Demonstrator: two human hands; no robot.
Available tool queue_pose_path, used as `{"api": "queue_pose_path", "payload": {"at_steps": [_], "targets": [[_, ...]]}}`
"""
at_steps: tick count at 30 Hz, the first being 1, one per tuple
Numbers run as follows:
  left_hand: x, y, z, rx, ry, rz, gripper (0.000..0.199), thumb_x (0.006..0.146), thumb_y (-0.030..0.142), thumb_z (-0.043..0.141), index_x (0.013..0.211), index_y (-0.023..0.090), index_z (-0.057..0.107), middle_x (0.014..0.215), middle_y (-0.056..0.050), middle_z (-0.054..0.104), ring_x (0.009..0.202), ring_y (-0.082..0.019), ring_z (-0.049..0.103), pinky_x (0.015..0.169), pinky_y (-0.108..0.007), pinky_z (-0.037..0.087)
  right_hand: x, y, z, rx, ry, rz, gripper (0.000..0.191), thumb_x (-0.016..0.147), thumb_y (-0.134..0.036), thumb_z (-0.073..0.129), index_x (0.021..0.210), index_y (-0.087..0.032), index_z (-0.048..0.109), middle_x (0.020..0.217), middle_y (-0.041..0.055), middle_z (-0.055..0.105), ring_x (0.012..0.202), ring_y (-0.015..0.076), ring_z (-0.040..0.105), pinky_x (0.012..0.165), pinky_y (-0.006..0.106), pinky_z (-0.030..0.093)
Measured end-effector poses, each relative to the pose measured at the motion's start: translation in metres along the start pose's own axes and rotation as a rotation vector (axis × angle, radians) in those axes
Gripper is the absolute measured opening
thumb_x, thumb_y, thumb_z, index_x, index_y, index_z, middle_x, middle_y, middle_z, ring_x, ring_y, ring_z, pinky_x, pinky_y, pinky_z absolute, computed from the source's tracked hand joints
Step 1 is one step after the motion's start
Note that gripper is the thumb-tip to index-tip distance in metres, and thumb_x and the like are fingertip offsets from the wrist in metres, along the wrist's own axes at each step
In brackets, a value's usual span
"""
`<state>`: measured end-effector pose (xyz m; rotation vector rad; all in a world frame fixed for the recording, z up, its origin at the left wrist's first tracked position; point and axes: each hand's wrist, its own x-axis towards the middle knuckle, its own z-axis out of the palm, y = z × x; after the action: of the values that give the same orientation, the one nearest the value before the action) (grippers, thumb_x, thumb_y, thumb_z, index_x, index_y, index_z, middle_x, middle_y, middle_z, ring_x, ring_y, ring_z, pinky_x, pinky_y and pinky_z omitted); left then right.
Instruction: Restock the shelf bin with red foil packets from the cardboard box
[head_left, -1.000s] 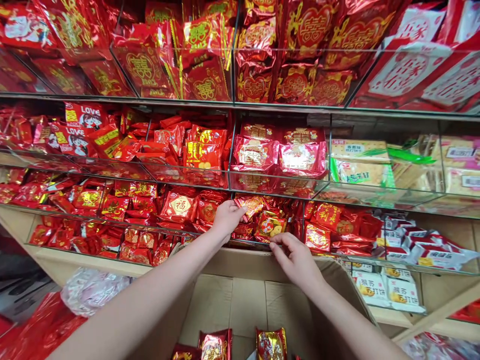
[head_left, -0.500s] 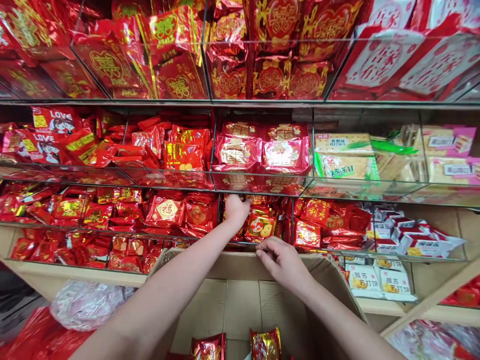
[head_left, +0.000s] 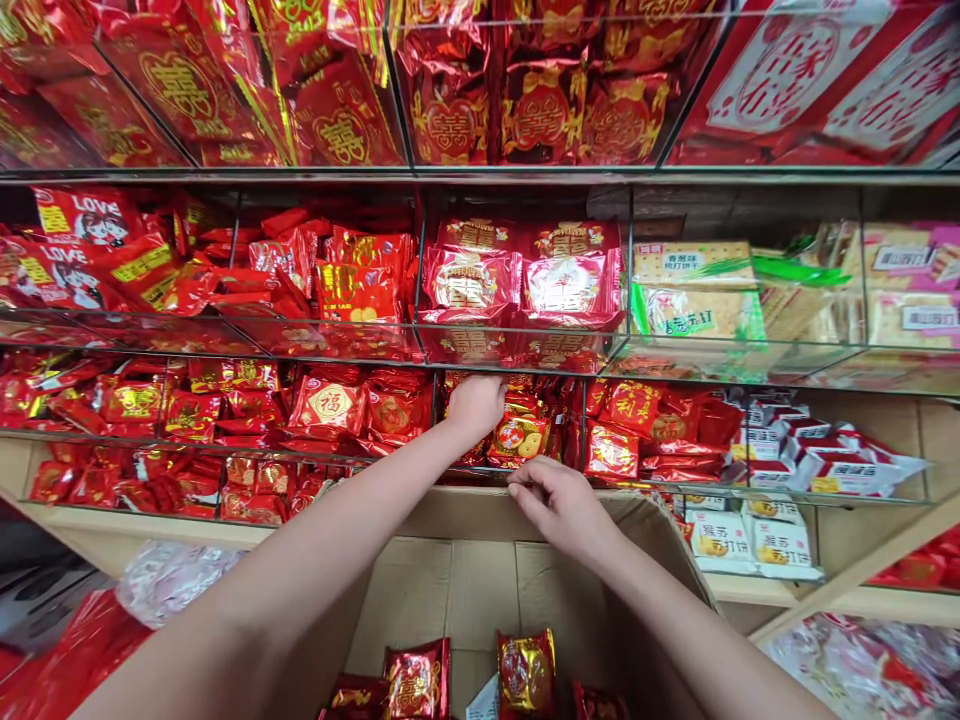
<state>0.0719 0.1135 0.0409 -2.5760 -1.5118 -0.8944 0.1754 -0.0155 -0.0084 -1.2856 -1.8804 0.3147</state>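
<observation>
My left hand (head_left: pixel 478 405) reaches into a shelf compartment of small red-and-gold biscuit packets (head_left: pixel 521 432), just below the glass lip of the shelf above. Its fingers bend down among the packets and are hidden. Lower and to the right, my right hand (head_left: pixel 566 508) is at the far rim of a cardboard box (head_left: pixel 442 510). Its fingers are loosely curled, with a gap between thumb and forefinger, and nothing shows between them. Inside the box, below my arms, lie a red packet (head_left: pixel 418 680) and a gold-and-red packet (head_left: pixel 526 675), with other red packets partly in view.
Glass-fronted shelves hold pink-red packets (head_left: pixel 570 285), green-edged cracker packs (head_left: pixel 690 300) and white-and-red packs (head_left: pixel 840 460). The glass lip (head_left: pixel 517 345) runs close above my left hand. Clear plastic bags (head_left: pixel 176 575) lie at lower left.
The view has shifted slightly, so the shelves sit higher and more packets show in the box. My left hand stays in the same compartment; my right hand stays by the box rim.
</observation>
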Motion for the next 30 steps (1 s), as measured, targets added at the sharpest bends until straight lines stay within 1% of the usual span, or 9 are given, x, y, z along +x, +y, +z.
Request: {"api": "queue_pose_path", "payload": {"at_steps": [3,5,7,11,16,21,25,28,30], "targets": [[-0.017,-0.003,-0.008,0.045,0.033,0.187,0.030,0.085,0.030,0.035,0.103,0.021,0.058,0.100,-0.008,0.058,0.097,-0.020,0.050,0.085,-0.034,0.038,0.001,0.000,0.000,-0.002,-0.005,-0.006,0.009,0.076,-0.016,0.048,0.072,-0.017,0.056,0.068,0.0007,0.053,0.061,0.0113,0.049,0.057,0.022,0.038],[-0.025,-0.004,-0.009,0.116,0.063,0.345,0.036,0.085,0.037,0.035,0.112,0.020,0.052,0.111,-0.008,0.054,0.105,-0.021,0.045,0.092,-0.037,0.033,0.001,0.000,0.000,-0.014,-0.008,-0.010,0.009,0.076,-0.016,0.048,0.072,-0.017,0.056,0.068,0.0008,0.053,0.061,0.0116,0.049,0.057,0.023,0.038],[-0.027,-0.003,-0.006,0.197,0.062,0.441,0.047,0.083,0.045,0.034,0.119,0.017,0.046,0.121,-0.009,0.048,0.113,-0.024,0.038,0.096,-0.041,0.027,0.001,0.000,0.000,-0.022,-0.006,-0.007,0.009,0.076,-0.016,0.048,0.073,-0.017,0.056,0.069,0.0009,0.053,0.061,0.0118,0.049,0.058,0.023,0.038],[-0.023,-0.001,0.007,0.249,-0.012,0.417,0.062,0.081,0.056,0.027,0.124,0.012,0.040,0.128,-0.011,0.042,0.119,-0.027,0.031,0.100,-0.046,0.020,0.001,0.000,0.001,-0.020,-0.009,0.005,0.010,0.078,-0.018,0.047,0.072,-0.017,0.055,0.067,0.0007,0.052,0.058,0.0112,0.047,0.055,0.023,0.037],[-0.024,0.000,0.011,0.215,-0.012,0.413,0.065,0.081,0.058,0.024,0.120,0.011,0.045,0.129,-0.012,0.041,0.120,-0.028,0.030,0.102,-0.047,0.017,0.002,0.001,0.002,-0.026,0.001,-0.009,0.010,0.078,-0.018,0.047,0.073,-0.017,0.056,0.068,0.0013,0.053,0.061,0.0122,0.048,0.057,0.024,0.038],[-0.020,-0.002,-0.006,0.141,-0.088,0.442,0.062,0.081,0.058,0.025,0.118,0.014,0.047,0.127,-0.012,0.044,0.116,-0.028,0.037,0.098,-0.047,0.026,0.001,0.001,0.002,-0.016,-0.010,-0.007,0.012,0.079,-0.019,0.046,0.073,-0.017,0.056,0.068,0.0015,0.053,0.059,0.0120,0.048,0.057,0.024,0.038],[-0.017,-0.011,-0.024,0.040,-0.136,0.496,0.048,0.087,0.042,0.026,0.120,0.013,0.045,0.124,-0.011,0.048,0.115,-0.020,0.042,0.098,-0.037,0.032,-0.001,0.001,0.001,-0.011,-0.006,-0.006,0.012,0.079,-0.020,0.046,0.074,-0.017,0.056,0.068,0.0019,0.054,0.060,0.0123,0.049,0.057,0.024,0.038],[-0.031,-0.026,-0.034,-0.015,-0.098,0.469,0.042,0.088,0.029,0.028,0.122,0.010,0.043,0.127,-0.010,0.045,0.118,-0.016,0.039,0.101,-0.030,0.030,-0.002,0.001,0.001,-0.001,-0.007,0.000,0.013,0.079,-0.020,0.046,0.073,-0.017,0.056,0.069,0.0022,0.054,0.059,0.0120,0.049,0.056,0.023,0.038],[-0.047,-0.038,-0.038,-0.024,-0.113,0.427,0.041,0.087,0.023,0.027,0.123,0.010,0.041,0.130,-0.010,0.042,0.121,-0.014,0.036,0.102,-0.028,0.029,-0.002,0.001,0.002,-0.005,-0.006,-0.002,0.012,0.078,-0.020,0.046,0.073,-0.017,0.057,0.070,0.0020,0.054,0.060,0.0121,0.049,0.056,0.023,0.039]]}}
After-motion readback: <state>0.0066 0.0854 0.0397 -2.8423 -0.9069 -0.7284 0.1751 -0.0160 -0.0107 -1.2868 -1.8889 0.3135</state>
